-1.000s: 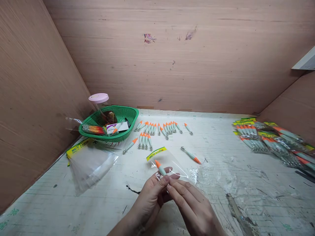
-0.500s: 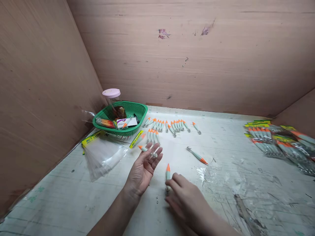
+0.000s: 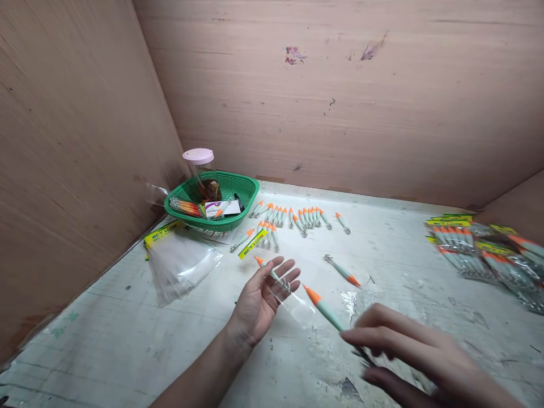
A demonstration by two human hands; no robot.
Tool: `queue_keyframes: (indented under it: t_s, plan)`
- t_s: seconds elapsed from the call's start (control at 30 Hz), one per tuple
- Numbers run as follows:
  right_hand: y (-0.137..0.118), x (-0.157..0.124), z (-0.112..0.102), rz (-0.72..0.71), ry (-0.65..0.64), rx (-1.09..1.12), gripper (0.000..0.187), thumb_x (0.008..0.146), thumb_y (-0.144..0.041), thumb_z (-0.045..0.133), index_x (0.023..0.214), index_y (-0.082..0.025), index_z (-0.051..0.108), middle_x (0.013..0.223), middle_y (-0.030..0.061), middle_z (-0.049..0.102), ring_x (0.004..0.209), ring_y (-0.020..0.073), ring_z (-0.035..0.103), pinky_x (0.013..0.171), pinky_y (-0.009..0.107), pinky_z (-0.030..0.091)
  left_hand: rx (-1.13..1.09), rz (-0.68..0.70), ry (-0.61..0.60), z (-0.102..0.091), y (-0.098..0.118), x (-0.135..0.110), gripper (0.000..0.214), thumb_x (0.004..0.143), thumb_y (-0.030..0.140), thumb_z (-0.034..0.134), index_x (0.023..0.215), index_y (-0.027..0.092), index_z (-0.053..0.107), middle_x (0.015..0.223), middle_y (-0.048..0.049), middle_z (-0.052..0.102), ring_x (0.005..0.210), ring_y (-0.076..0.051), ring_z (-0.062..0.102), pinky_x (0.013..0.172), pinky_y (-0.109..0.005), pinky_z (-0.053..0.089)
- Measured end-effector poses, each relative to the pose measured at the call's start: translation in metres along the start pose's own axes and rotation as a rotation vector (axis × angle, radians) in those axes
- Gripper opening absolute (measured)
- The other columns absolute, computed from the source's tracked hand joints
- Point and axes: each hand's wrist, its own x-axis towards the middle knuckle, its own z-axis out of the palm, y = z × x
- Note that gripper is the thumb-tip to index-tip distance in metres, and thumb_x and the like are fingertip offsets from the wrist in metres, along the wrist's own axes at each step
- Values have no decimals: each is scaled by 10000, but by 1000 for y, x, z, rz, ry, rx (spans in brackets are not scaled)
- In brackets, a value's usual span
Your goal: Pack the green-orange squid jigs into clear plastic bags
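Note:
My left hand (image 3: pixel 261 292) is held palm up over the table with its fingers spread. A clear bag with a yellow header (image 3: pixel 252 245) drapes across those fingers, and an orange-tipped pale green lure (image 3: pixel 272 273) lies over the fingertips, seemingly inside the bag. My right hand (image 3: pixel 408 351) is at the lower right, a little blurred. Its thumb and fingers pinch the hook end of a second lure (image 3: pixel 326 309), lifted off the table with its orange tip pointing at my left hand.
A row of loose lures (image 3: pixel 293 218) lies beside a green basket (image 3: pixel 212 198) with a pink-lidded jar (image 3: pixel 198 156). Empty clear bags (image 3: pixel 178 262) are stacked at left, filled packs (image 3: pixel 480 246) at right. One lure (image 3: pixel 342 270) lies alone. Wooden walls enclose the table.
The hands parted from working the bag together. My right hand picked a lure off the table and raised it to the right. My left hand opened, palm up, under the bag.

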Motion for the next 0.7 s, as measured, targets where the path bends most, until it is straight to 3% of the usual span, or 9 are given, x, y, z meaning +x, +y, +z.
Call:
queue_keyframes:
  t_s: [0.07, 0.17, 0.27, 0.37, 0.47, 0.6, 0.63, 0.7]
  plan:
    - [2, 14, 20, -15, 27, -121, 187, 887, -163, 496, 1037, -203, 600, 809, 61, 619, 675, 142, 610, 556, 220, 523, 24, -39, -40, 1, -4, -3, 237, 860, 289, 554, 975, 90, 615, 1058, -159, 689, 926, -262, 680, 805, -364, 557]
    - [8, 32, 51, -50, 189, -325, 230, 904, -114, 418, 1043, -145, 599, 820, 78, 634, 680, 159, 574, 561, 271, 497, 72, -70, -92, 1, -8, -5, 262, 863, 303, 554, 970, 76, 629, 1054, -169, 691, 900, -255, 686, 783, -352, 560]
    - [14, 37, 67, -89, 338, -391, 231, 886, -67, 438, 1044, -108, 602, 919, 112, 669, 717, 172, 558, 611, 305, 476, 89, -82, -76, 2, -9, -5, 273, 879, 269, 531, 1022, 57, 625, 1030, -171, 700, 863, -225, 692, 772, -325, 560]
    - [18, 36, 72, -114, 430, -425, 230, 872, -58, 472, 1041, -104, 621, 1010, 139, 660, 796, 194, 559, 695, 341, 459, 76, -87, -63, 3, -10, -4, 294, 884, 255, 521, 1087, 60, 606, 1032, -163, 701, 857, -215, 693, 767, -315, 558]
    - [16, 36, 74, -84, 503, -464, 194, 874, -75, 488, 970, -128, 648, 873, 99, 664, 763, 188, 543, 694, 340, 407, 57, -76, -95, 2, -14, -5, 307, 882, 262, 524, 1106, 62, 591, 1090, -167, 682, 912, -246, 682, 798, -349, 555]
    - [15, 35, 68, -125, 494, -333, 164, 890, -107, 487, 929, -166, 636, 841, 41, 686, 784, 169, 568, 757, 345, 373, 58, -83, -84, 0, -17, -4, 343, 879, 234, 530, 1193, 95, 526, 1081, -159, 686, 917, -248, 685, 795, -347, 557]
    - [20, 34, 63, -102, 512, -308, 149, 893, -126, 490, 906, -175, 630, 831, 34, 686, 791, 165, 578, 771, 343, 379, 55, -84, -70, -1, -18, -4, 358, 875, 222, 535, 1212, 105, 509, 1080, -155, 687, 912, -247, 687, 791, -349, 559]
    - [37, 32, 51, 126, 484, -353, 144, 905, -180, 477, 864, -180, 615, 806, 34, 670, 778, 158, 589, 763, 323, 409, 38, -75, -38, -1, -17, -3, 350, 866, 211, 545, 1195, 96, 514, 1094, -158, 681, 921, -256, 685, 793, -359, 564]
